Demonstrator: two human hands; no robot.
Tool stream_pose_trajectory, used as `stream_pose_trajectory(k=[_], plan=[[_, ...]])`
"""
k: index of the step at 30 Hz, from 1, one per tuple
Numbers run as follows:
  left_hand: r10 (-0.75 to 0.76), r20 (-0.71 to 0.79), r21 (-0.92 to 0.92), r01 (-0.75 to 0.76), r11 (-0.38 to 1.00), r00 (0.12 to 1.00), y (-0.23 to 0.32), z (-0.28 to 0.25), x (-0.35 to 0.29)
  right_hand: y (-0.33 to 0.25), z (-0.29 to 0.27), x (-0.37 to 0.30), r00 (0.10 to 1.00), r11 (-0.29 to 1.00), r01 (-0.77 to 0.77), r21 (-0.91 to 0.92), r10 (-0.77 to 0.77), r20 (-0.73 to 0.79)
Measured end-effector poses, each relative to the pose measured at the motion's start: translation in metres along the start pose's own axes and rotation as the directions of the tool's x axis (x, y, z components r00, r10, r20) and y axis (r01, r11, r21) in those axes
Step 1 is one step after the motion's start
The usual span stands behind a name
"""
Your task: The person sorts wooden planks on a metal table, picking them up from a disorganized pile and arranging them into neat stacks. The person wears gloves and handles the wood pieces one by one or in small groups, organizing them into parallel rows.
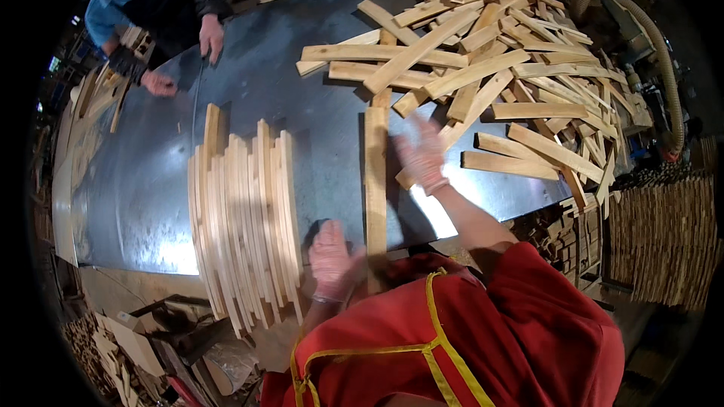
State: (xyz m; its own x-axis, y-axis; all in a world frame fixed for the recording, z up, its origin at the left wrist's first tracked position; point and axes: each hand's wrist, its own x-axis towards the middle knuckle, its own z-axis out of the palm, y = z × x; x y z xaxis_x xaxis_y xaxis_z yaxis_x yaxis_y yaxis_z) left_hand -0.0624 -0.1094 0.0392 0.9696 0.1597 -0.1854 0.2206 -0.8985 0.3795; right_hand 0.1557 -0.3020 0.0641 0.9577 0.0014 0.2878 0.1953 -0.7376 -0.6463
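Note:
A long wooden slat (375, 173) lies lengthwise in front of me on the metal tabletop (332, 173), its near end reaching the table's front edge. To the left of that end is my left hand (332, 260), gloved, with its fingers stretched out; whether the thumb touches the slat I cannot tell. On the slat's other side my right hand (422, 154), also gloved and slightly blurred, has its fingers apart and nothing held in them. It is beside the near edge of a loose heap of slats (483, 68). Left of my left hand, several slats stand side by side in a row (245, 218).
Across the table at the far left, a person in a blue top rests both hands (211, 38) at the table. A ribbed hose (664, 68) hangs at the right. Stacked boards (664, 241) stand beyond the table's right side, and wood scraps (113, 362) lie at lower left.

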Motion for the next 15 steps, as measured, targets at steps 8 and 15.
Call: stream_pose_trajectory(k=[8,15], plan=[[-0.114,0.327,0.018,0.115,0.993,0.938,0.089,0.012,0.06,0.206,-0.017,0.094,0.638,-0.088,-0.478,0.874,0.649,0.414],[0.076,0.444,-0.864,0.449,-0.228,0.893,-0.005,0.013,0.022,0.126,-0.033,0.039,0.68,-0.218,-0.564,0.797,0.425,0.597]])
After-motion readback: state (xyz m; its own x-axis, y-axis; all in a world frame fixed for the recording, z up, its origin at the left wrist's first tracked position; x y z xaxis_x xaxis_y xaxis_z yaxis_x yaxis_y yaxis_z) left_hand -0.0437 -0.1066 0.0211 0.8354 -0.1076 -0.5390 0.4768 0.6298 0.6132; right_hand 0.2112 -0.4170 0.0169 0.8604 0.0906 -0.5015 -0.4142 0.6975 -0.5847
